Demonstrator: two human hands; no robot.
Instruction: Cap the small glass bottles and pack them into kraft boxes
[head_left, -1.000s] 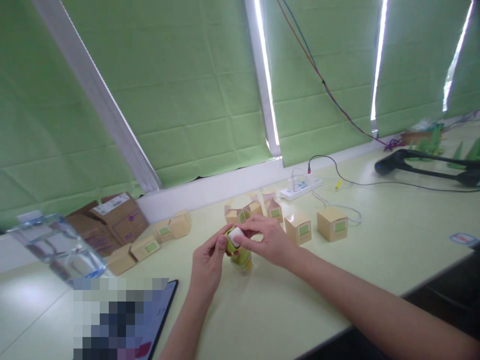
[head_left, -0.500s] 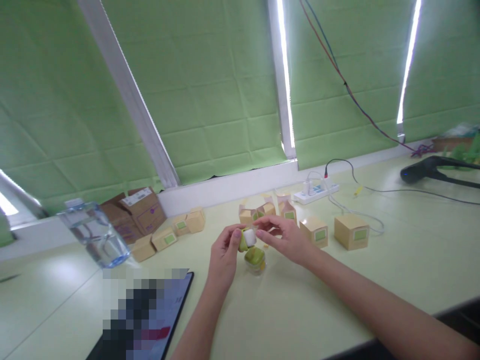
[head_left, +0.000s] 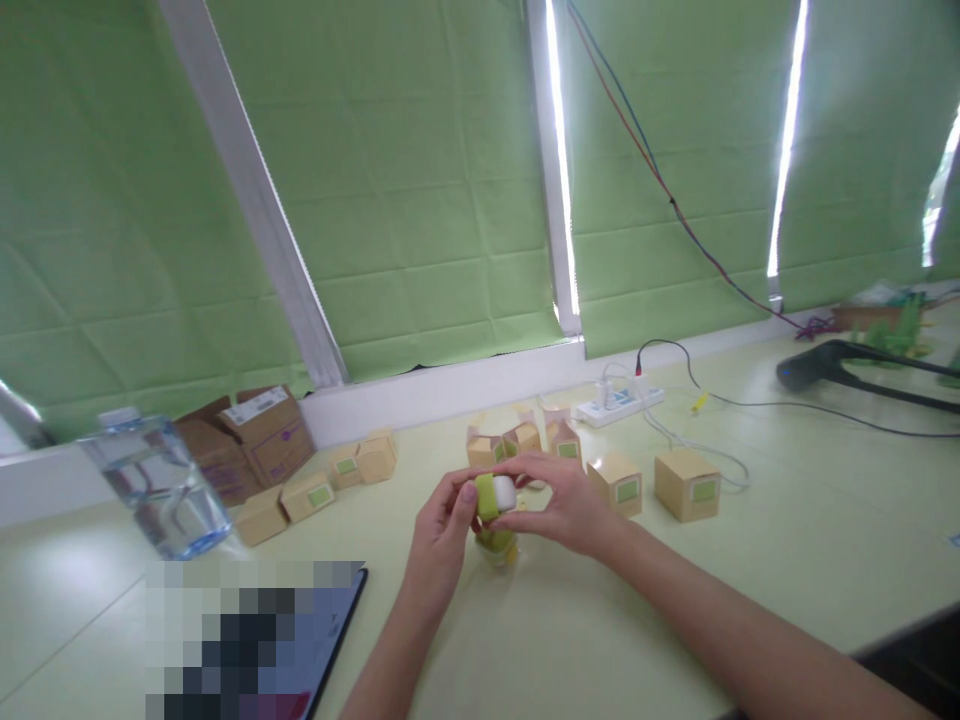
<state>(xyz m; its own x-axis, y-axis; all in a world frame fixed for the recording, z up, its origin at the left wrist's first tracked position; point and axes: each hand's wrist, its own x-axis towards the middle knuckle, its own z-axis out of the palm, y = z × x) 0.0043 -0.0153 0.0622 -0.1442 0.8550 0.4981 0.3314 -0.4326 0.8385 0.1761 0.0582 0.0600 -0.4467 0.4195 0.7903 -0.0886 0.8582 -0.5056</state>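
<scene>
Held piece: a small green-and-white piece (head_left: pixel 496 494), pinched above the table (head_left: pixel 675 600) and just over a small clear jar with green contents (head_left: pixel 498 545).
Long axis: roughly level, running left to right; green end toward the left hand, white end toward the right hand.
Left hand (head_left: pixel 444 535): fingers closed on the green end, thumb on the near side; it comes up from below.
Right hand (head_left: pixel 564 503): fingers curled over the white end from the top and far side, gripping it.
Nearer hand: both touch the piece; neither is clearly the nearer.
Jar below: directly under the piece, partly hidden by the hands; whether it touches them cannot be told.
Around: small tan boxes with green labels (head_left: pixel 686 485) just behind the hands; a water bottle (head_left: pixel 157 485) and a tablet (head_left: pixel 315 640) to the left; a power strip (head_left: pixel 621 402) farther back.
</scene>
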